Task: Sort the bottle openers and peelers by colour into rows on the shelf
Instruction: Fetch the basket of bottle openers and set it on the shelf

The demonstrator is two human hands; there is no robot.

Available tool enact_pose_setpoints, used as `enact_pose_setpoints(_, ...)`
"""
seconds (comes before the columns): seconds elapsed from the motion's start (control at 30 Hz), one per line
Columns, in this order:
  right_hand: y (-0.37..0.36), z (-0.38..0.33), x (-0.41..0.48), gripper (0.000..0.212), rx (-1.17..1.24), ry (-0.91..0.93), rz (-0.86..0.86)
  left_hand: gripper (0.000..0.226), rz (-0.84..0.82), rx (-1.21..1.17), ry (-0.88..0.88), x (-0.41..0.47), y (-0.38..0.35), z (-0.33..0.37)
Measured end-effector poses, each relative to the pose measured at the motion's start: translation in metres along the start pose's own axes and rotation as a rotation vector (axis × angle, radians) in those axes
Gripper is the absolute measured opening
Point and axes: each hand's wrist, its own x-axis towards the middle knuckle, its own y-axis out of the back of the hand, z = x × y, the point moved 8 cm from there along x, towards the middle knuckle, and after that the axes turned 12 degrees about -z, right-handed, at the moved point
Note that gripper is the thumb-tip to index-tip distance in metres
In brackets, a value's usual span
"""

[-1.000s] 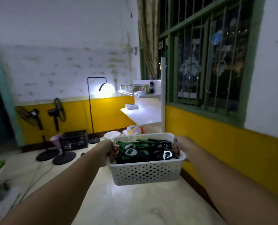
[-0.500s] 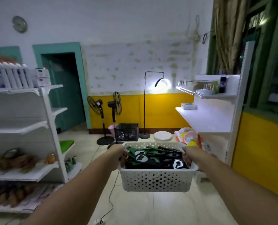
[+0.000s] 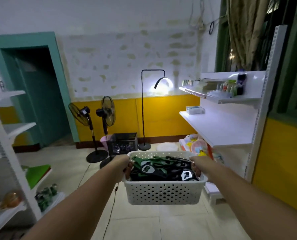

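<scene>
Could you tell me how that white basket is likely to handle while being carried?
The basket is probably stiff: its perforated walls look straight with the left hand and right hand gripping only its rim. The loose tools inside may shift if tilted.

Openers [image 3: 154,168] in basket [image 3: 164,193], shelf [image 3: 220,126] right.

Since 1 s ago the view has swung left off the barred window, bringing the teal door [image 3: 38,94] and 2 fans [image 3: 107,110] into sight. Over the last 0.5 s the white basket [image 3: 163,191] has come closer to the right shelf [image 3: 227,129], which now looks larger. The left shelving [image 3: 20,126] has slid toward the frame edge.
</scene>
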Motion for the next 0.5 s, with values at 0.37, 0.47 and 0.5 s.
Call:
enact_pose_setpoints(0.37,0.013,-0.082,0.241,0.037,-0.077,0.047,-0.082,0.033,0.108,0.037,-0.02,0.195,0.003,0.093)
enact_pose_setpoints(0.47,-0.002,-0.104,0.302,0.04,-0.171,0.048,-0.125,0.036,0.078,0.021,0.004,0.246,0.019,0.119)
enact_pose_setpoints(0.5,-0.006,-0.11,0.324,0.038,-0.174,0.046,-0.13,0.037,0.036,0.026,0.003,0.265,0.021,0.13)
